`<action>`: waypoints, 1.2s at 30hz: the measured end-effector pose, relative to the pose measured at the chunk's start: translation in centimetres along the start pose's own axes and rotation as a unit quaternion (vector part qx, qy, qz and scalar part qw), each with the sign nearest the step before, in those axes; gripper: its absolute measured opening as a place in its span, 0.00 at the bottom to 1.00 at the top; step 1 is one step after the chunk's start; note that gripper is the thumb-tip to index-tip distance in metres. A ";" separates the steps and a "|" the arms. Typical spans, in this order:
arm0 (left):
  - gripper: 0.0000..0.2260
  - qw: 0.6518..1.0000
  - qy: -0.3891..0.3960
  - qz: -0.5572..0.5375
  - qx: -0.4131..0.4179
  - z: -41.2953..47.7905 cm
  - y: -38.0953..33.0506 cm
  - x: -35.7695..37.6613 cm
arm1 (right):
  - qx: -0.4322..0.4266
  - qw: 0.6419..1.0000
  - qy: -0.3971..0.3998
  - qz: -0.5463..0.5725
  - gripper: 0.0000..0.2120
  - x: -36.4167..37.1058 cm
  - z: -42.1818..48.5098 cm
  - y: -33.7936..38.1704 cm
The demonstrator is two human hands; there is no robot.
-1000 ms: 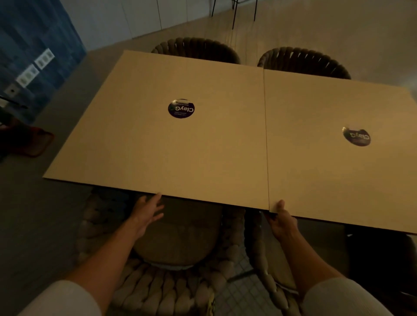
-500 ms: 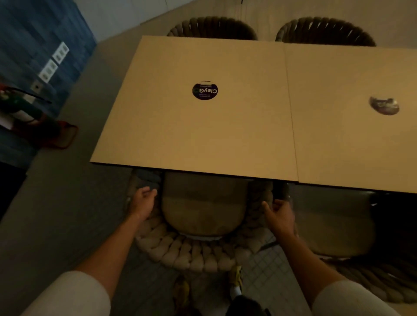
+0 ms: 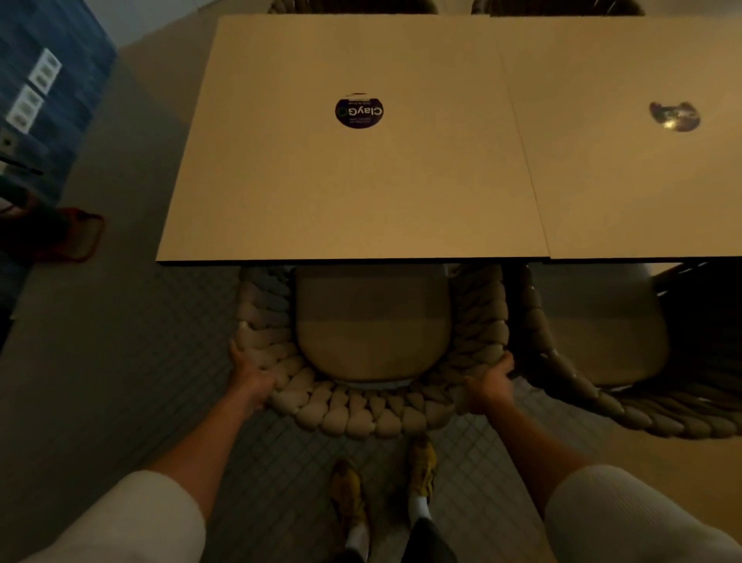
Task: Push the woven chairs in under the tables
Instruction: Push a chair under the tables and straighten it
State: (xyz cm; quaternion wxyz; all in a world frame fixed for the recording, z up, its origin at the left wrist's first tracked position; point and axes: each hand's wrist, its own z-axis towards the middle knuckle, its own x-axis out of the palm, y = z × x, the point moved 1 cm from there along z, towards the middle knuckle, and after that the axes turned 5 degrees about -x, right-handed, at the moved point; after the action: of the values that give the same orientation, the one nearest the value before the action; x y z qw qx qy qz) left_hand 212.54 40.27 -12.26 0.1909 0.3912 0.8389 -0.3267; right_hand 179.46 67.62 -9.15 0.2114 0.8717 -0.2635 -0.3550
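Note:
A woven chair (image 3: pixel 361 414) with a thick braided backrest and a beige seat cushion (image 3: pixel 371 325) stands in front of me, its front part under the left table (image 3: pixel 361 181). My left hand (image 3: pixel 249 375) grips the left side of the braided back. My right hand (image 3: pixel 490 385) grips the right side. A second, darker woven chair (image 3: pixel 626 406) stands to the right, its seat partly under the right table (image 3: pixel 634 193). Two more woven chair backs (image 3: pixel 353 5) show at the far side of the tables.
Both tan tabletops butt together and each carries a round dark sticker (image 3: pixel 359 111). A blue wall (image 3: pixel 48 72) with white sockets and a red-framed object (image 3: pixel 76 233) stand at the left. My yellow shoes (image 3: pixel 421 466) rest on the tiled floor behind the chair.
My hands have moved from the table edge down onto the two sides of the chair's braided back and closed on it. The view has tilted down, and the chair reads further from the table edge.

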 end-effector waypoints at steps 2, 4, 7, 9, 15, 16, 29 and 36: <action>0.58 1.000 0.004 0.014 -0.014 -1.5 0.0 0.6 | 0.006 1.000 0.000 -0.028 0.38 0.0 0.3 0.2; 0.53 0.999 -0.017 0.037 -0.016 -3.0 -0.5 0.8 | 0.012 0.998 0.002 -0.063 0.41 -0.1 0.5 0.4; 0.55 1.000 -0.020 0.011 -0.006 -2.8 0.5 1.1 | 0.021 0.997 0.004 -0.073 0.42 -0.3 0.1 0.1; 0.60 1.000 -0.008 -0.005 -0.019 -2.0 2.1 1.4 | 0.033 0.996 0.008 -0.086 0.42 -0.4 -0.3 -0.3; 0.56 0.999 -0.020 0.028 -0.016 -4.4 4.3 1.8 | 0.016 0.989 0.020 -0.146 0.39 -0.8 -1.8 -2.6; 0.56 0.999 -0.019 0.033 -0.018 -4.5 4.7 1.6 | 0.018 0.989 0.020 -0.148 0.39 -0.8 -2.1 -2.8; 0.62 0.993 -0.024 0.112 -0.012 -0.8 8.6 0.9 | 0.016 0.990 0.030 -0.136 0.47 -0.6 -4.4 -3.6; 0.62 0.990 -0.020 0.140 -0.008 0.0 9.5 0.2 | 0.026 0.986 0.043 -0.158 0.47 0.0 -4.7 -4.5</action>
State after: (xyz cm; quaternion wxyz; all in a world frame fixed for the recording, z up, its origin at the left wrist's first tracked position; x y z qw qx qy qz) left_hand 219.79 44.93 -16.15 0.2543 0.4966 0.7745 -0.2982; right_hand 184.30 71.93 -8.52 0.1411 0.9222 -0.1218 -0.3389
